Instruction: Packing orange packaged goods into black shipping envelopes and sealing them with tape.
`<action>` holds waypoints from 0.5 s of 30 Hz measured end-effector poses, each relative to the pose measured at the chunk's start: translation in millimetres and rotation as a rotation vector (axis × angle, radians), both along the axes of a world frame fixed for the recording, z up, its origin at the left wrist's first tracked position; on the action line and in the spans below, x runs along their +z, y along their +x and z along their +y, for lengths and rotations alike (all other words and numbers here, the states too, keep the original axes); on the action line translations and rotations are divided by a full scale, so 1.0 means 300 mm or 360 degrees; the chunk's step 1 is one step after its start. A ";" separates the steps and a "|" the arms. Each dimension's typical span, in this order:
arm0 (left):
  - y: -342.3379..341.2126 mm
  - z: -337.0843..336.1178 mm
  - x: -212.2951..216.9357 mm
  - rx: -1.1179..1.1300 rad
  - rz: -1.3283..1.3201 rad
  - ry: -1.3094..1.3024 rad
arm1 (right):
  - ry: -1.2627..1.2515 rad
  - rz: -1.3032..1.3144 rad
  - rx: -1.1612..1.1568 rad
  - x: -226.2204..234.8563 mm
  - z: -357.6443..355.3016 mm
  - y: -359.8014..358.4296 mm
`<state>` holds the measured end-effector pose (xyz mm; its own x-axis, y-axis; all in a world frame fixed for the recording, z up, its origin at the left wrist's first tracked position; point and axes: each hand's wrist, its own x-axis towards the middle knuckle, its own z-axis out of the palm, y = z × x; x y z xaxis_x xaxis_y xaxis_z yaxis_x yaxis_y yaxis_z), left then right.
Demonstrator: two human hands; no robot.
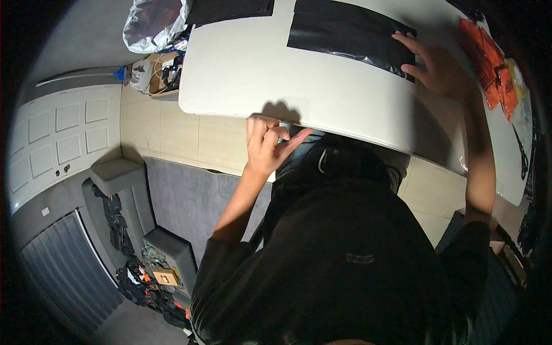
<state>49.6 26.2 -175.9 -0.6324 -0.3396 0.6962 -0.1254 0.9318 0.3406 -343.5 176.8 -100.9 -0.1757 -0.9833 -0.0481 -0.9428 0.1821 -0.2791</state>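
A long, glossy black plastic sheet (351, 33) lies across the white table (241, 72); I cannot tell whether it is a bag. My right hand (434, 63) rests at the sheet's right end, with thumb and fingers spread and the fingertips on or just over the plastic. At the table's near edge is my left hand (267, 141), its fingers half curled and its thumb stretched out apart from them. Nothing shows between them. Whether this hand touches the edge is unclear.
Another black sheet (230, 9) lies at the table's far left. Orange packages (489, 66) and black scissors (523, 155) lie on the right. Left of the table are a white plastic bag (154, 26) and a cardboard box (164, 75). A grey sofa (135, 184) stands further left.
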 end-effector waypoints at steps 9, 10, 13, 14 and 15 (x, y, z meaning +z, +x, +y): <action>-0.016 -0.046 0.055 -0.0147 -0.0014 -0.0172 | 0.0018 0.0044 0.0052 -0.002 -0.002 -0.010; -0.010 -0.050 0.058 -0.0144 -0.0012 -0.0175 | 0.0015 -0.0027 0.0049 0.000 -0.008 -0.007; -0.002 -0.056 0.063 -0.0177 -0.0025 -0.0255 | 0.0105 0.0048 -0.0038 0.019 -0.019 0.017; -0.007 -0.056 0.071 -0.0200 -0.0044 -0.0268 | 0.0105 0.0053 -0.0039 0.023 -0.016 0.017; -0.010 -0.057 0.076 -0.0222 -0.0063 -0.0281 | 0.0116 0.0076 -0.0014 0.026 -0.014 0.016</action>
<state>46.6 9.2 -153.0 -0.6929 -0.1222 0.7106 -0.0013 0.9857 0.1682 -338.8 172.5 -93.0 -0.1882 -0.9759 -0.1109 -0.9531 0.2087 -0.2193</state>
